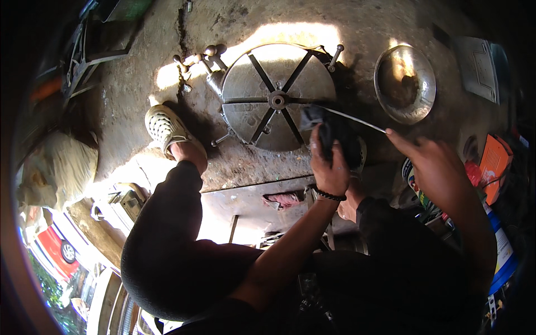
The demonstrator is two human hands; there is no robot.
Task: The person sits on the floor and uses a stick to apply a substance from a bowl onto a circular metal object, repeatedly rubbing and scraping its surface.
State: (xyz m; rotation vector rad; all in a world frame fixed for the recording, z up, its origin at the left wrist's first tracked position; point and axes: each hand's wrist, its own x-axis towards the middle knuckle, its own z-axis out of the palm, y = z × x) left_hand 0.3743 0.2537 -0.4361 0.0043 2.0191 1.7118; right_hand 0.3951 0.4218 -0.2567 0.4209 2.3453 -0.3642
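Note:
My left hand (331, 174), with a dark beaded bracelet at the wrist, is closed on a bunched black cloth (341, 138). The cloth overlaps the lower right rim of a round slotted metal rotary table (240, 120) lying on the floor. From my right hand (435, 167), a thin metal rod (360, 120) reaches leftward to the cloth. The index finger lies along the rod's near end, and the other fingers are curled. Whether the rod's far end touches the cloth or only passes above it, I cannot tell.
A round metal basin (381, 84) stands on the floor to the right. Handles with ball ends (338, 51) stick out around the rotary table. Below it lies a pink rag (283, 200). An orange case (496, 170) and a blue-and-white container (502, 251) are at far right.

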